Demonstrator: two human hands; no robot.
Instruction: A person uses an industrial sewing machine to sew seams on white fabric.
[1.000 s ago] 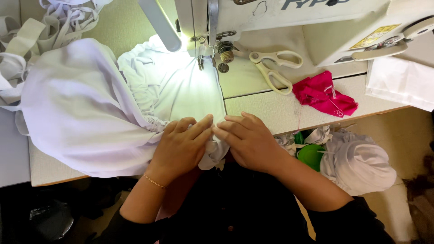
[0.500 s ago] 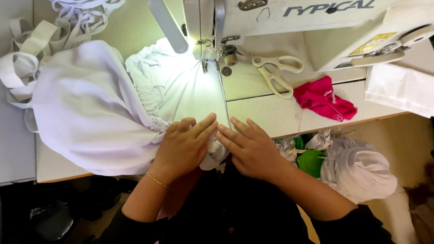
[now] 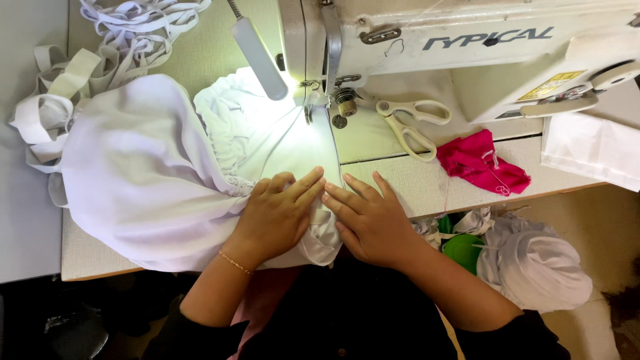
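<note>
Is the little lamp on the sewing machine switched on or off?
On. The lamp throws a bright glare on the white fabric beneath it, by the needle.

A pale speckled counter carries a white industrial sewing machine at its far side. Spread across the left lies a large bundle of white gathered fabric, with a tangle of white elastic strips behind it. Cream-handled scissors rest near the needle, a crumpled pink cloth scrap just beside them, and folded white cloth at the right edge.
</note>
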